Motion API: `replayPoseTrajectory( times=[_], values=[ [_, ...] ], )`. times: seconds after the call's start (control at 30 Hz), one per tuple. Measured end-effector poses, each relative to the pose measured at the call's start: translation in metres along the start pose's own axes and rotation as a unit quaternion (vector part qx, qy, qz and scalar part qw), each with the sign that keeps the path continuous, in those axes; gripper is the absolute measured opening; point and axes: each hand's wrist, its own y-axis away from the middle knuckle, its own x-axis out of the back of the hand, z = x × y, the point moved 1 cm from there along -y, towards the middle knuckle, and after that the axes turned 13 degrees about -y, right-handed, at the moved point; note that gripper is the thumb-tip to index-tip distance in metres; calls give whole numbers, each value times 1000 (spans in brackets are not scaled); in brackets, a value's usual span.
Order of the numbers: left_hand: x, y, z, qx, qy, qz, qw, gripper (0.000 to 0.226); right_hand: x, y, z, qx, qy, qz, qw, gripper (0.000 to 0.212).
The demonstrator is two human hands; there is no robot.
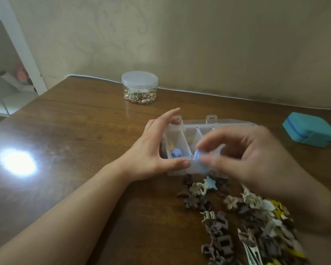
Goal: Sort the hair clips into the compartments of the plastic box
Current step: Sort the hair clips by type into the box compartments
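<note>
A clear plastic box (191, 124) with several compartments stands open mid-table. Its leftmost compartment holds a blue flower clip (175, 152) and a yellow piece. My left hand (153, 150) grips the box's left end, thumb on the front wall and fingers on the back rim. My right hand (243, 155), blurred by motion, pinches a small pale-blue hair clip (197, 157) just above the box's front edge. A heap of loose hair clips (256, 222), mostly brown, cream and yellow, lies in front of the box, with a blue star clip (210, 184) near its front wall.
A round clear jar (139, 87) with small colourful pieces and a lid stands at the back by the wall. A teal case (310, 131) lies at the far right. A bright light glare (17, 162) marks the wooden table's left side. White shelves stand at far left.
</note>
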Motion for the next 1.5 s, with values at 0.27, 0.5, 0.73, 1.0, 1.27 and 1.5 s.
replayPoseTrajectory(
  times=[0.27, 0.5, 0.73, 1.0, 1.27, 1.5],
  values=[
    [0, -1, 0, 3, 2, -6, 1000, 105, 1, -23, 38, -7, 124, 151, 981, 17],
    [0, -1, -1, 7, 7, -10, 1000, 104, 15, -3, 10, 5, 186, 50, 981, 8],
    [0, 0, 0, 6, 5, -6, 1000, 103, -2, 9, 8, -91, 432, -143, 886, 31],
    [-1, -1, 0, 2, 3, -5, 1000, 104, -7, 2, 31, -68, 502, -123, 854, 22],
    [-1, 0, -2, 0, 1, -4, 1000, 105, 9, -7, 20, -5, 164, 56, 985, 12],
    [0, -1, -1, 3, 3, -3, 1000, 104, 21, -7, 23, 5, 130, 141, 981, 23]
  ],
)
